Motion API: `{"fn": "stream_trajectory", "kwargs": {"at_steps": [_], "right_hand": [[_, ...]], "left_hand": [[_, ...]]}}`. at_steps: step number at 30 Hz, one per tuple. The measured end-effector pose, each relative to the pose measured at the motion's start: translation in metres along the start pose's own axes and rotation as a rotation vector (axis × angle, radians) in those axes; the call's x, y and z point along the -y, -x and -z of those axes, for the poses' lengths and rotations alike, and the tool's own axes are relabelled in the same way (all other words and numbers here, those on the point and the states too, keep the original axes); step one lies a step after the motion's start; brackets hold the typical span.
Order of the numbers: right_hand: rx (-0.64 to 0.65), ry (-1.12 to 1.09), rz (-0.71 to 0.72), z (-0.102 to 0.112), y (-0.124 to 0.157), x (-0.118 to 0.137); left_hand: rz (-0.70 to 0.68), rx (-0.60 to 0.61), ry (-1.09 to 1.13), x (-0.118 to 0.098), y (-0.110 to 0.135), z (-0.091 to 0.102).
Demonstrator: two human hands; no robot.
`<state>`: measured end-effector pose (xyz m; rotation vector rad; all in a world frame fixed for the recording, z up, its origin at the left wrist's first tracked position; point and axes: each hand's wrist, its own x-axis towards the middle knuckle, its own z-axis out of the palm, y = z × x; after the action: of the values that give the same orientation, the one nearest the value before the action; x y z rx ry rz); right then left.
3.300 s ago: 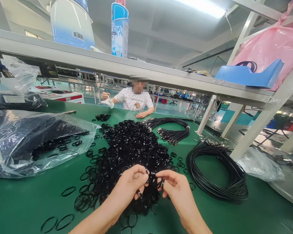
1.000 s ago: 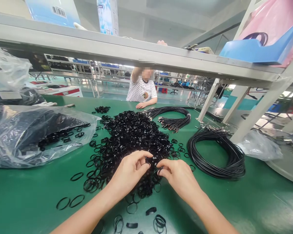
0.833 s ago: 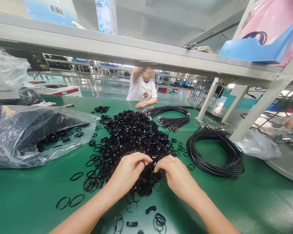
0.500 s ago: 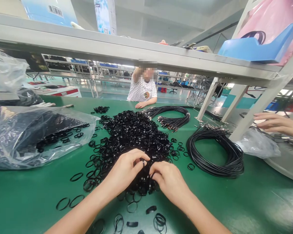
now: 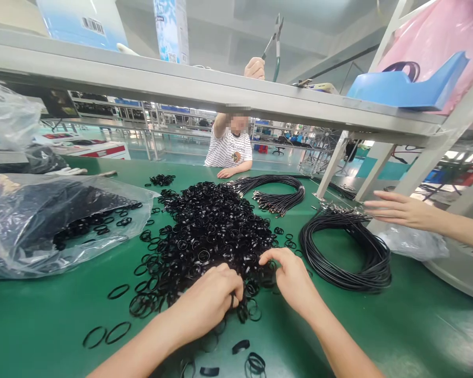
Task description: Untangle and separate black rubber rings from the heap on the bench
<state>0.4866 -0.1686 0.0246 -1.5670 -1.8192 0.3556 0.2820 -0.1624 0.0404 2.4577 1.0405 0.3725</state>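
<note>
A big heap of thin black rubber rings (image 5: 216,226) covers the middle of the green table. My left hand (image 5: 211,296) is at the heap's near edge, fingers curled in, with a black ring (image 5: 232,301) showing at its fingertips. To its right, my right hand (image 5: 294,275) reaches to the heap's right side, index finger stretched out over the rings and the other fingers bent under it. I see nothing held in it. Several loose rings (image 5: 256,362) lie on the table in front of my hands.
A clear plastic bag (image 5: 31,247) with rings is at left. Coiled black cables (image 5: 311,262) lie at right, with another bundle (image 5: 287,181) behind. A shelf (image 5: 205,86) crosses overhead. A co-worker's hand (image 5: 402,210) reaches in from the right; another person (image 5: 228,149) opposite raises pliers (image 5: 276,44).
My hands have moved apart: the left lower and its fingers curled, the right rightward with its index finger extended. The co-worker's hand has come further left; the person opposite has raised pliers above the shelf.
</note>
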Motion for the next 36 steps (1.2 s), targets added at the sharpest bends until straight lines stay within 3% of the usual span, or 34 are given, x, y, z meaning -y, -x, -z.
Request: {"fn": "stream_trajectory", "kwargs": {"at_steps": [3, 8, 13, 17, 20, 25, 29, 36], "right_hand": [[-0.042, 0.016, 0.004, -0.010, -0.001, -0.002], [-0.055, 0.020, 0.043, -0.027, -0.003, 0.001], [-0.104, -0.054, -0.055, -0.019, -0.009, -0.006], [-0.057, -0.166, -0.059, -0.013, -0.012, -0.010], [-0.051, -0.253, -0.081, -0.012, -0.013, -0.013], [-0.078, -0.375, -0.147, -0.011, -0.017, -0.017], [-0.112, -0.360, -0.160, -0.008, -0.017, -0.015], [-0.009, -0.254, -0.014, -0.021, -0.003, 0.008]], "left_hand": [[0.072, -0.108, 0.039, 0.006, -0.002, 0.008], [0.001, -0.229, 0.093, 0.025, -0.005, 0.018], [0.071, -0.337, 0.016, 0.037, -0.006, 0.021], [0.175, -0.335, -0.101, 0.048, -0.008, 0.011], [0.125, -0.359, -0.054, 0.051, -0.010, 0.009], [0.106, -0.490, 0.087, 0.040, -0.013, 0.023], [0.068, -0.403, 0.126, 0.034, -0.009, 0.030], [0.281, -0.180, -0.175, 0.050, 0.001, 0.016]]}}
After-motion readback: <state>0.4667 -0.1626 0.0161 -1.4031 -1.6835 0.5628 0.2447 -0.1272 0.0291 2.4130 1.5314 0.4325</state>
